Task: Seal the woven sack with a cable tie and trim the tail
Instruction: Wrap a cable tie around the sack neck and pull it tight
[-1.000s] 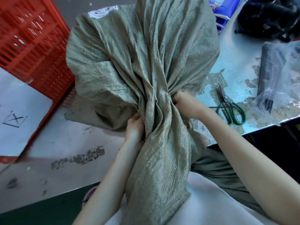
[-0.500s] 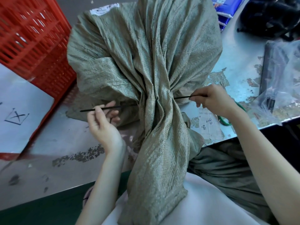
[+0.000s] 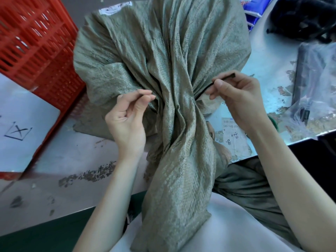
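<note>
The grey-green woven sack lies on the table, its neck gathered into a twist between my hands and its open end hanging toward me. A thin black cable tie emerges from the right side of the neck. My right hand pinches it between thumb and forefinger, and the tie's head end sticks out past the fingers. My left hand is at the neck's left side with thumb and forefinger pinched together; no tie shows there. Green scissors peek out behind my right wrist.
A red plastic crate stands at the left, with a white board marked with an X below it. A clear plastic bag lies at the right edge, and black items and blue packs at the back right. The table edge runs close to my body.
The long tail that stuck out to the left is gone from view. My left hand moved in to the neck, and my right hand rose with the tie's head end showing.
</note>
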The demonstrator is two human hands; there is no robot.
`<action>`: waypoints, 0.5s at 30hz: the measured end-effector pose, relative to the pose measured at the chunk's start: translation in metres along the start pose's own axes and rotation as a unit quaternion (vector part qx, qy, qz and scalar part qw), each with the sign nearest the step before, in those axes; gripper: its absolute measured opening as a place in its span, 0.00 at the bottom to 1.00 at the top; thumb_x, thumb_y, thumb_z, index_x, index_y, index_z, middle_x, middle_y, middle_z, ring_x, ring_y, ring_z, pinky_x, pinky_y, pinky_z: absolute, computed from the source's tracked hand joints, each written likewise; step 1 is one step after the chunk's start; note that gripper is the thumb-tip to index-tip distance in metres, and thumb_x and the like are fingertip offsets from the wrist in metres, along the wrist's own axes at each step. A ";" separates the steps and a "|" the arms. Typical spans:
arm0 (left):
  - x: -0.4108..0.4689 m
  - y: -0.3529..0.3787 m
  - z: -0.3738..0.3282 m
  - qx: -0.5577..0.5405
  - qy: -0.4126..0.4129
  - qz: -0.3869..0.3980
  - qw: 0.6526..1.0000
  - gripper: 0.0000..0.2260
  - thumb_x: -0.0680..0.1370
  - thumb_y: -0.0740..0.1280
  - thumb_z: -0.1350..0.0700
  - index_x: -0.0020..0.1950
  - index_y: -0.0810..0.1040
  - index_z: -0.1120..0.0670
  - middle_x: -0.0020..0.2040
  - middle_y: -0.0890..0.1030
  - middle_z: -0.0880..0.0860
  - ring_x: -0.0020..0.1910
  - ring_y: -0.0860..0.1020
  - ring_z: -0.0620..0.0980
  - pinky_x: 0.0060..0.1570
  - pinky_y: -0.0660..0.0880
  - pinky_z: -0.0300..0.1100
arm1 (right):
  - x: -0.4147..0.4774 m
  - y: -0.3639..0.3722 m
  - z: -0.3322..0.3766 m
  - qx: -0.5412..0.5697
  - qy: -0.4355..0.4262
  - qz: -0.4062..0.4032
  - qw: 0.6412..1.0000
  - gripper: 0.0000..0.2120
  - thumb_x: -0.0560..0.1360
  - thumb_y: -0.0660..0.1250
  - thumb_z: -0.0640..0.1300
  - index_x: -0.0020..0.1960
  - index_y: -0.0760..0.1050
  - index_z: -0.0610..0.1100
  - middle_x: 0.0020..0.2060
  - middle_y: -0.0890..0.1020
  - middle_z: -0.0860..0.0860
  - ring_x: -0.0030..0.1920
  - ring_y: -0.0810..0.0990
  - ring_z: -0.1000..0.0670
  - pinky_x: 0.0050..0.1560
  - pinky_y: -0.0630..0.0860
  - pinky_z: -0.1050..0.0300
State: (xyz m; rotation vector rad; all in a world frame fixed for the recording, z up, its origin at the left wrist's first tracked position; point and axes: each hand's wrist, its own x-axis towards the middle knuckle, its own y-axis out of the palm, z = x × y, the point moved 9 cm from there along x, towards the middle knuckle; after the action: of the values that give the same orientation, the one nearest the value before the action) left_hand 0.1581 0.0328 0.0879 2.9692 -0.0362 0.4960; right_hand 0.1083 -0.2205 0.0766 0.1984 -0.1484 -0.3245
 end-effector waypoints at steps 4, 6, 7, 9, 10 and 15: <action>0.020 0.029 -0.012 0.107 0.077 0.076 0.988 0.10 0.79 0.65 0.52 0.43 0.80 0.57 0.34 0.78 0.46 0.36 0.76 0.48 0.42 0.73 0.45 | 0.012 0.011 0.018 -0.119 -0.065 -0.012 0.991 0.02 0.74 0.68 0.33 0.44 0.78 0.38 0.30 0.85 0.53 0.30 0.82 0.53 0.36 0.77 0.61; 0.029 0.045 -0.016 0.163 0.121 0.098 0.974 0.17 0.81 0.60 0.51 0.43 0.78 0.62 0.34 0.77 0.51 0.34 0.77 0.52 0.39 0.75 0.48 | 0.019 0.019 0.022 -0.183 -0.088 -0.008 0.979 0.02 0.74 0.68 0.34 0.43 0.78 0.39 0.29 0.84 0.54 0.31 0.81 0.55 0.37 0.77 0.62; 0.033 0.053 -0.018 0.183 0.145 0.106 0.966 0.18 0.81 0.59 0.51 0.43 0.78 0.64 0.35 0.78 0.54 0.36 0.79 0.54 0.40 0.76 0.49 | 0.023 0.022 0.024 -0.225 -0.100 -0.007 0.969 0.02 0.73 0.69 0.35 0.42 0.78 0.39 0.30 0.83 0.53 0.32 0.80 0.57 0.37 0.76 0.63; 0.039 0.068 -0.020 0.220 0.188 0.123 0.949 0.16 0.83 0.59 0.54 0.46 0.80 0.64 0.42 0.81 0.55 0.43 0.80 0.53 0.46 0.77 0.45 | 0.033 0.029 0.028 -0.321 -0.137 -0.010 0.937 0.05 0.72 0.70 0.40 0.40 0.78 0.38 0.34 0.81 0.47 0.36 0.79 0.54 0.39 0.72 0.62; 0.042 0.074 -0.018 0.233 0.197 0.133 0.943 0.14 0.83 0.59 0.56 0.49 0.80 0.63 0.46 0.81 0.54 0.45 0.80 0.52 0.47 0.75 0.41 | 0.037 0.032 0.030 -0.354 -0.159 -0.011 0.922 0.07 0.72 0.70 0.41 0.40 0.78 0.36 0.37 0.81 0.44 0.38 0.79 0.50 0.40 0.73 0.58; 0.048 0.093 0.012 0.238 0.150 0.167 0.945 0.14 0.83 0.57 0.56 0.45 0.74 0.64 0.40 0.85 0.52 0.39 0.83 0.50 0.42 0.78 0.48 | 0.054 0.043 0.027 -0.330 -0.184 -0.022 0.926 0.02 0.73 0.66 0.37 0.42 0.76 0.38 0.43 0.83 0.44 0.44 0.81 0.46 0.47 0.77 0.48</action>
State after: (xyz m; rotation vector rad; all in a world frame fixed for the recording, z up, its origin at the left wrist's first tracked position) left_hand 0.2032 -0.0606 0.1041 3.3179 -0.4589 1.1457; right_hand 0.1667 -0.2028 0.1178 -0.5342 -0.3967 -0.4368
